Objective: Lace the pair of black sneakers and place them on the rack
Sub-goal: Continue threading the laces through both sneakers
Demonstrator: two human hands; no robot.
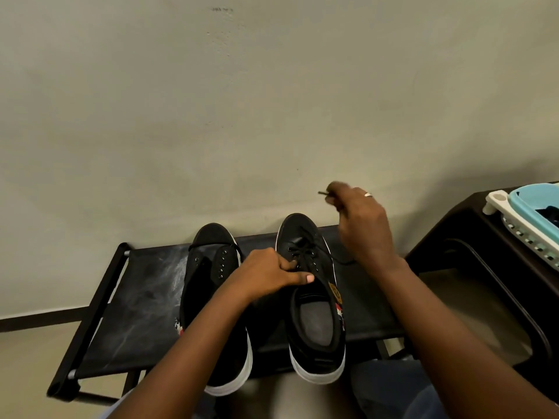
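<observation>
Two black sneakers with white soles stand side by side on the black rack point(136, 300), toes toward the wall. The left sneaker point(211, 300) shows bare eyelets with only a lace near its toe. The right sneaker point(314, 316) has a black lace point(305, 252) crossed through several eyelets. My left hand point(269, 273) grips the right sneaker's tongue area, thumb laid across it. My right hand point(360, 225) is raised above and to the right of that shoe, pinching the lace end, whose tip sticks out to the left of the fingers. The lace runs down behind the hand.
A pale wall rises directly behind the rack. To the right stands a dark plastic stool or table point(472, 237) holding a white and light-blue basket point(532, 216). The floor shows at the lower left, and my knees lie under the rack's front edge.
</observation>
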